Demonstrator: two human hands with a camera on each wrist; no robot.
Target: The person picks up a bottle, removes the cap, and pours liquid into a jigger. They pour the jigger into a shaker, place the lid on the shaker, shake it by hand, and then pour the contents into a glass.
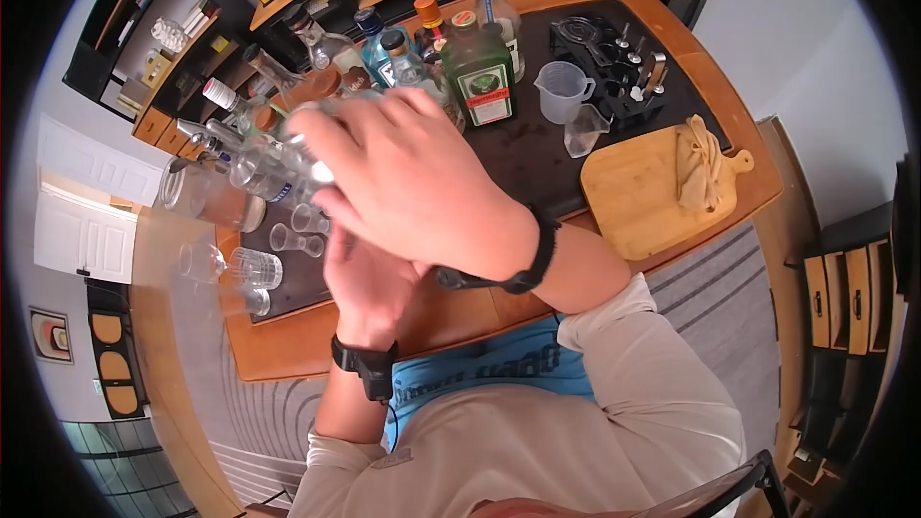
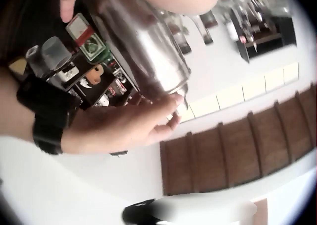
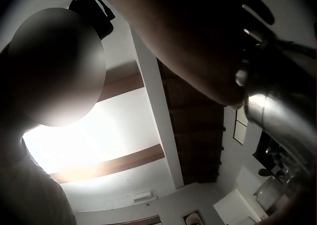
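Between both hands is a steel cocktail shaker (image 2: 148,46), raised in front of the body and tilted. My right hand (image 1: 422,173) grips its cap end, with the right fingers (image 2: 161,108) curled at the small cap in the left wrist view. Lower down, my left hand (image 1: 369,278) holds the body from the other end. From the head, the right hand covers nearly the whole shaker. In the right wrist view its shiny side (image 3: 277,121) shows at the right edge, dark and partly cut off.
Several bottles crowd the table's back left, a green Jägermeister bottle (image 1: 480,77) among them. Glasses (image 1: 257,269) and a jigger (image 1: 295,241) stand at the left. A plastic measuring jug (image 1: 562,93), a black bar-tool stand (image 1: 624,101) and a cutting board (image 1: 628,201) with a cloth (image 1: 700,168) are rightward.
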